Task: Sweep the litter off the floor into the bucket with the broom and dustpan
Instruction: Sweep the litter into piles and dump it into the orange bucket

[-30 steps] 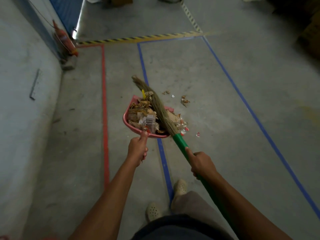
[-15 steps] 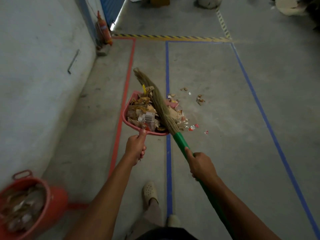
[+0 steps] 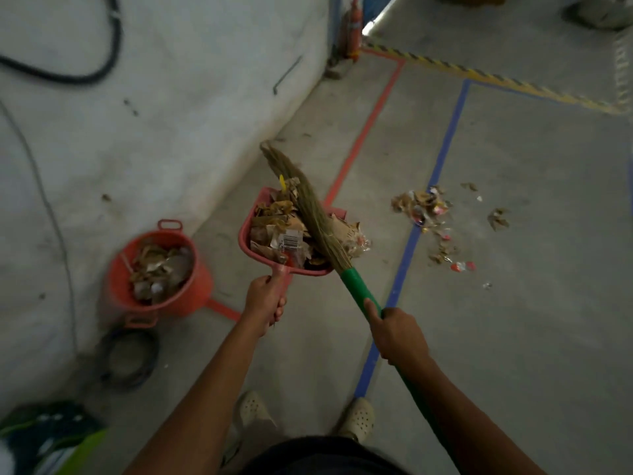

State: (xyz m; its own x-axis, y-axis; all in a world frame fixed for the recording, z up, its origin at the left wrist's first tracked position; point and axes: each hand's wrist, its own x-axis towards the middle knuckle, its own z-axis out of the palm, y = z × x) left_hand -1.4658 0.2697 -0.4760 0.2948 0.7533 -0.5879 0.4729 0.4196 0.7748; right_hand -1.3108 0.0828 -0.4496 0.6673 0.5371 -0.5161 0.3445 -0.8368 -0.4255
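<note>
My left hand (image 3: pixel 265 299) grips the handle of a red dustpan (image 3: pixel 247 234) heaped with leaves, paper and wrappers, held off the floor. The broom (image 3: pixel 310 214), straw head on a green handle, lies across the load, and my right hand (image 3: pixel 397 334) grips its green handle. A red bucket (image 3: pixel 195 286) part full of litter stands on the floor by the wall, to the left of the dustpan. A patch of loose litter (image 3: pixel 424 209) remains on the floor over the blue line, to the right.
A grey wall (image 3: pixel 154 114) runs along the left with a black cable. A dark coil (image 3: pixel 128 358) lies by the bucket. Red, blue and yellow-black floor tape (image 3: pixel 445 135) crosses the concrete. A red extinguisher (image 3: pixel 351 25) stands at the wall's far end. My feet (image 3: pixel 356 419) are below.
The view has swung left, bringing the bucket further into sight. The loaded dustpan with the broom on it has been lifted away from the litter patch toward the bucket.
</note>
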